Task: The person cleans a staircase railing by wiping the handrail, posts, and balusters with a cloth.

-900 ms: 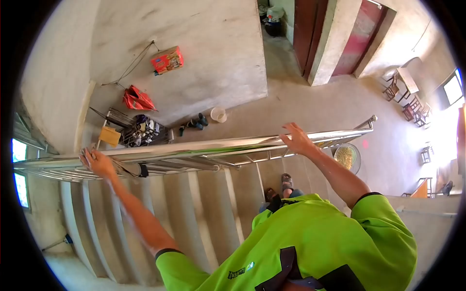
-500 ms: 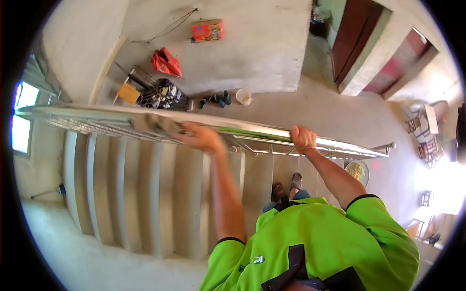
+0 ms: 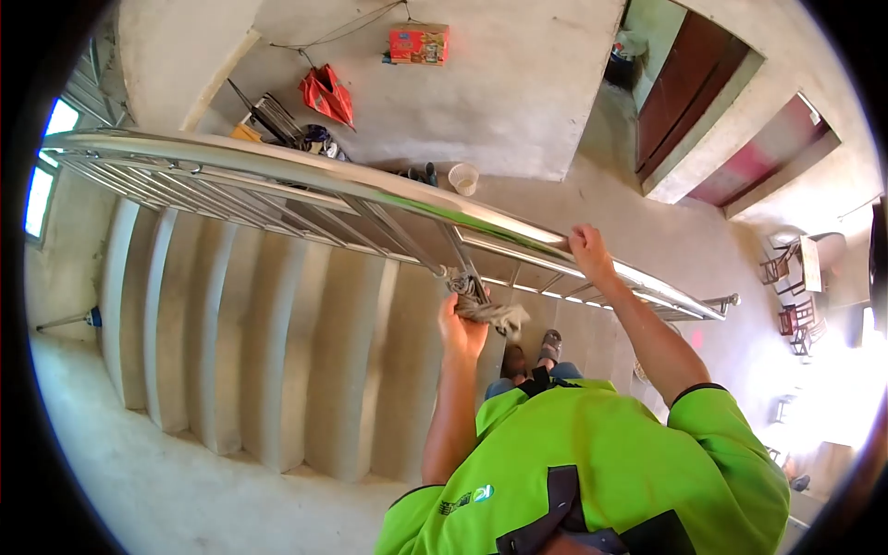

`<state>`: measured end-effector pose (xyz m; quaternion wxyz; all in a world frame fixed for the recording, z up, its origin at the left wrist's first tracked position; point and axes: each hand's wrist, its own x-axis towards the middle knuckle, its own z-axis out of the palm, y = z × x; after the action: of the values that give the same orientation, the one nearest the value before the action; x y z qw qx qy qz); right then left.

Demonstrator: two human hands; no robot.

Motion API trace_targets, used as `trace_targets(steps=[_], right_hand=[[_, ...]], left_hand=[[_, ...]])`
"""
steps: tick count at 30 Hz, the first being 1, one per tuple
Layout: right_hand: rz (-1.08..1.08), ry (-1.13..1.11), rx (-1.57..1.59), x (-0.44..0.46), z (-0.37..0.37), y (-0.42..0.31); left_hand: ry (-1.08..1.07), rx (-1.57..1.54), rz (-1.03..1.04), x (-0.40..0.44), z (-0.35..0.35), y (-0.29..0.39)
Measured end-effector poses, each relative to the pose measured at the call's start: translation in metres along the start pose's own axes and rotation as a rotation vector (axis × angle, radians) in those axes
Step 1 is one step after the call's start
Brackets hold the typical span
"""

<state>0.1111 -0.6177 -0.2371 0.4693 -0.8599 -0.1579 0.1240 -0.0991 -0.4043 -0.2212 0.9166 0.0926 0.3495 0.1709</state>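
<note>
- As the view looks down past a railing, concrete stairs (image 3: 268,324) spread across the side between 8 and 9 o'clock.
- The metal railing (image 3: 277,165) slants through the view from 10 o'clock to between 3 and 4 o'clock, passing above the steps.
- A bright green shirt (image 3: 610,444) covers the person's body at 5 o'clock, with both arms reaching up from it.
- A red bag (image 3: 326,95) hangs by the wall at 11 o'clock.
- A red box (image 3: 418,43) hangs on the same wall, near 12 o'clock.
- A pale bucket (image 3: 463,178) stands on the floor at 12 o'clock, close to the wall.
- The right hand (image 3: 590,252), between 2 and 3 o'clock, grasps the top of the railing.
- The left hand (image 3: 462,335), near 6 o'clock, grips a cloth at a post (image 3: 462,254).
- The grey, bunched cloth (image 3: 499,317) touches that post just below the centre, its loose end pointing toward 4 o'clock.
</note>
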Motion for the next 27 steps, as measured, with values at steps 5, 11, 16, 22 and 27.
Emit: trace_targets(steps=[5,11,16,22,27], right_hand=[[-0.028,-0.149,0.125,-0.084,0.011,-0.073],[0.168,-0.568,0.46,-0.102,0.036,-0.081],[0.089,-0.547,0.35,-0.098,-0.012,-0.096],[-0.144,-0.2,0.524,-0.096,-0.044,-0.11],[-0.019,-0.215,0.65,-0.105,-0.065,-0.124]], left_hand=[[-0.323,0.011,-0.151,-0.034,-0.001,-0.005],[-0.63,0.219,-0.196,-0.041,0.011,-0.019],[-0.57,0.298,-0.214,-0.045,0.004,0.01],[-0.689,0.26,-0.275,-0.026,-0.012,0.02],[-0.563,0.629,-0.222,-0.028,0.005,-0.005]])
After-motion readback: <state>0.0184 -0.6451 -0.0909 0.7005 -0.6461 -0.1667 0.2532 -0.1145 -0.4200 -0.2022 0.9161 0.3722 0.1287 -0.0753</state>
